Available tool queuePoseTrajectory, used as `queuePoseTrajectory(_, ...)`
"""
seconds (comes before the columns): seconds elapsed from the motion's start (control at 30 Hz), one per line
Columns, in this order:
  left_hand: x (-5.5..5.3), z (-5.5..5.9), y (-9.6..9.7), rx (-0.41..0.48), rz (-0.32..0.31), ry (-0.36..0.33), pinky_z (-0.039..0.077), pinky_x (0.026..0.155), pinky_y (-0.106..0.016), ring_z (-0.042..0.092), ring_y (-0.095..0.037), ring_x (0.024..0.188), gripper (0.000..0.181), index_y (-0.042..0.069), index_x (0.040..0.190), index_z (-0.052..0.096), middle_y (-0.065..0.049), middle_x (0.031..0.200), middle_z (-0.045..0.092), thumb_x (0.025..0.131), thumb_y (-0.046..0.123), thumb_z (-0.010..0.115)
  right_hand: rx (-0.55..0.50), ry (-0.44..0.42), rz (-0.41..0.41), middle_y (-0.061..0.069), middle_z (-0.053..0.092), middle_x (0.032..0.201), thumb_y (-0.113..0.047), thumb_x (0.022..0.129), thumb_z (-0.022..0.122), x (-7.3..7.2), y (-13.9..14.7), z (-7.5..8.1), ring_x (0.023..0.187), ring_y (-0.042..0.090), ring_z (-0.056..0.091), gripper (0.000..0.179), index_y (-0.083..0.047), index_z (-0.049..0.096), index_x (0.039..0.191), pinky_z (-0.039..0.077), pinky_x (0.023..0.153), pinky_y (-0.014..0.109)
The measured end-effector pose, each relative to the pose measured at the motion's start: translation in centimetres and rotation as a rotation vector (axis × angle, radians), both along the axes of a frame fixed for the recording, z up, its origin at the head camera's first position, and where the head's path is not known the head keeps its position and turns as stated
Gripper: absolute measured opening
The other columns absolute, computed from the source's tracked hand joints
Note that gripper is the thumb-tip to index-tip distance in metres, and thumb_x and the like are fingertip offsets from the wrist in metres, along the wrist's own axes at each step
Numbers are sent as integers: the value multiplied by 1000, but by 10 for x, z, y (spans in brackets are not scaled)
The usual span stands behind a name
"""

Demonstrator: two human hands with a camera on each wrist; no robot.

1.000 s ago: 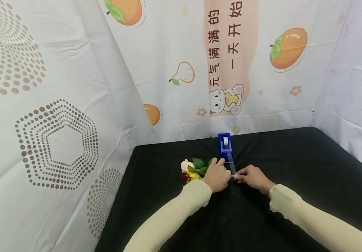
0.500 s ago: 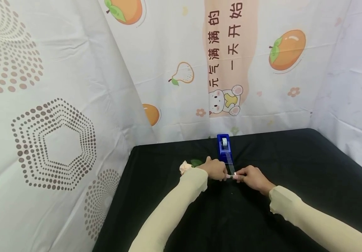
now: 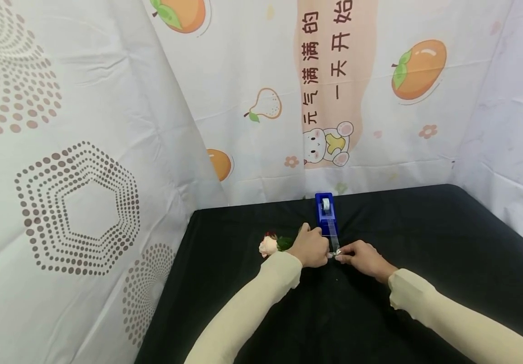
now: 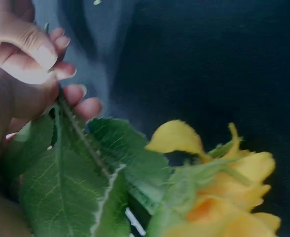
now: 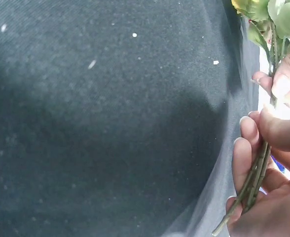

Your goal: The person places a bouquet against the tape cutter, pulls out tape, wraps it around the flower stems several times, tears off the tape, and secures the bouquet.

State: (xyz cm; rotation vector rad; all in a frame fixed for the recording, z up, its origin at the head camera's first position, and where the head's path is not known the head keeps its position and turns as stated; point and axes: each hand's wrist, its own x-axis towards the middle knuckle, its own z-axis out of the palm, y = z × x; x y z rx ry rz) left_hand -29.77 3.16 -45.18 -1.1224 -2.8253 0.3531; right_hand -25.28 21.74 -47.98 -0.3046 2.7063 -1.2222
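My left hand grips a small bunch of roses by the stems, just below the leaves. A pale pink rose and a bit of a red one show at the left in the head view. In the left wrist view a yellow rose hangs beside green leaves. My right hand pinches the bare stems close to the left hand. A strip of clear tape runs from the blue tape dispenser down to the stems between both hands.
The dispenser stands near the back of the table, whose black cloth has small pale specks. A printed curtain hangs behind the table, and white patterned sheets hang at the sides.
The bunch has turned about its stems: the pale rose now faces front, the red one shows behind, and the yellow one is hidden from the head view. My left hand rolled forward, then back.
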Motion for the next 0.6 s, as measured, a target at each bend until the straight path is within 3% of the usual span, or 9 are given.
queuePoseTrajectory(0.2, 6, -2, -3, -22, -72, 129, 27, 82, -36, 42, -10, 86, 33, 33, 65, 65, 15, 63, 56, 96, 44, 67, -4, -41, -9, 4, 68, 90, -32, 106, 58, -3, 1, 2, 81, 21, 58, 33, -6, 77, 98, 45, 72, 36)
queuePoseTrajectory(0.4, 14, -6, -5, -113, -158, 320, 30, 88, -38, 43, -13, 97, 20, 34, 76, 71, 17, 83, 70, 92, 47, 68, 25, -8, -18, 2, 68, 86, -27, 105, 61, -6, 0, 3, 78, 20, 58, 28, -8, 77, 93, 44, 71, 37)
queuePoseTrajectory(0.5, 17, -9, -4, -127, -175, 350, 30, 90, -38, 43, -14, 100, 18, 35, 79, 72, 16, 88, 71, 92, 47, 68, 33, -4, -36, 2, 68, 84, -26, 103, 64, -6, -1, 3, 76, 20, 56, 26, -8, 77, 91, 42, 70, 37)
queuePoseTrajectory(0.6, 17, -10, -3, -110, -156, 328, 31, 91, -38, 44, -14, 100, 19, 34, 79, 72, 16, 86, 71, 92, 47, 69, 19, -14, -46, 1, 69, 83, -24, 103, 65, -7, -2, 4, 77, 19, 57, 24, -7, 79, 94, 44, 71, 36)
